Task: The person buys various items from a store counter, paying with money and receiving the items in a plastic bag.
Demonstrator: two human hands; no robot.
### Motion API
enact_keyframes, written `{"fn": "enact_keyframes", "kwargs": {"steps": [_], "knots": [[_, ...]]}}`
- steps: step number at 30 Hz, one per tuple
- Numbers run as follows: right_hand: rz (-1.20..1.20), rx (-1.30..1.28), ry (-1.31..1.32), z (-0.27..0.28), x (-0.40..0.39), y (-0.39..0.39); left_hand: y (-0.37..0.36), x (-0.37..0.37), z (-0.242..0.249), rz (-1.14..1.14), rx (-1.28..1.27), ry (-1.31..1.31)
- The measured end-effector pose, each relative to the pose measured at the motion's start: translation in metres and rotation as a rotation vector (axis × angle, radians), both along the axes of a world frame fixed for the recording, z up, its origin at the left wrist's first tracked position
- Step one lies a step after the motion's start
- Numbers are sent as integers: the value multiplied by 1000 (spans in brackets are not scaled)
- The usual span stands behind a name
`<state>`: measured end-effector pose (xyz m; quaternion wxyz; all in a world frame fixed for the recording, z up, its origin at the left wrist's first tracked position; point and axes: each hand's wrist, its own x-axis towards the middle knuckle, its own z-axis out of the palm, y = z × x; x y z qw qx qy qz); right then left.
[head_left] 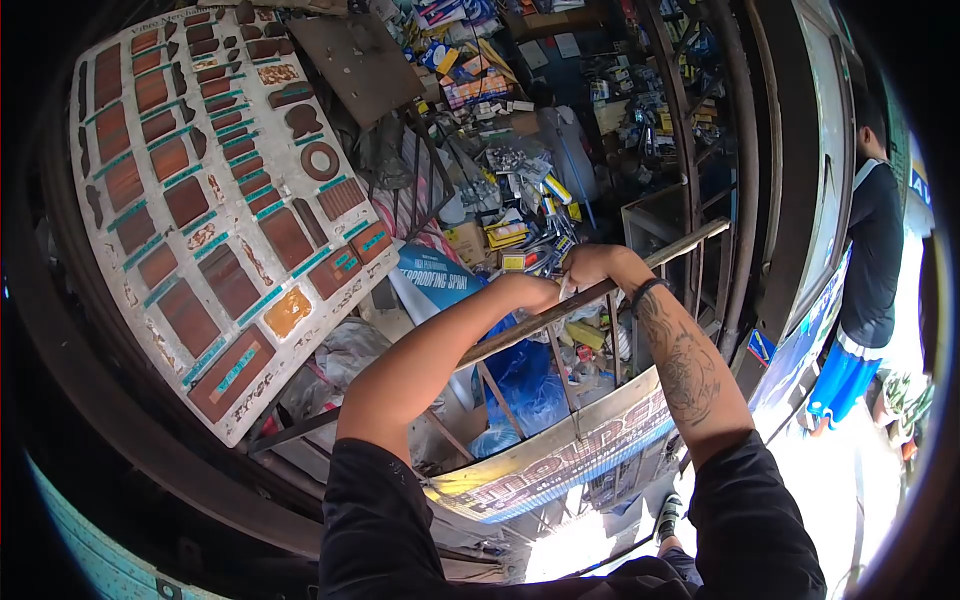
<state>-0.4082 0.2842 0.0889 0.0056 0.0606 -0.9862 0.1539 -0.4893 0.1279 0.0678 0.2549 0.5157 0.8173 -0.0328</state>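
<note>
Both hands meet just over a long wooden rail (530, 325) that slants across the front of a cluttered stall. My left hand (533, 291) is bent at the wrist and closed, its fingertips close to the other hand. My right hand (590, 264) is curled with its fingers pinched together. Between the two hands shows a small pale strip, too small to name. A dark band (648, 290) circles my right wrist. Beneath the rail hang metal bars and a printed banner (570, 455).
A white display board (215, 250) with reddish-brown pieces leans at the left. Beyond the rail lie heaps of boxes (475, 80) and packets, a blue waterproofing spray sign (440, 285) and blue plastic (525, 390). A person (868, 260) stands outside at the right.
</note>
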Motion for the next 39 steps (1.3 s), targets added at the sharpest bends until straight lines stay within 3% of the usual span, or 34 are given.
{"fn": "enact_keyframes", "kwargs": {"steps": [2,7,10,11,23,26,29,32,39], "knots": [[15,19,14,-3,-5,1,-1,7,7,-14,-27,7],[173,196,146,-19,-32,8,-1,26,20,-160,-160,337],[138,156,133,-23,-35,8,0,35,24,-91,-145,322],[105,115,114,-21,-32,7,0,19,16,-55,-163,208],[7,28,28,-1,-4,0,2,33,26,-92,-183,287],[8,29,27,-1,-2,0,0,25,15,140,-27,68],[11,32,28,-1,-2,0,1,17,11,-29,-112,209],[11,30,29,-1,-1,0,2,22,15,-55,-150,267],[21,27,33,0,0,1,1,34,20,53,-79,171]]}}
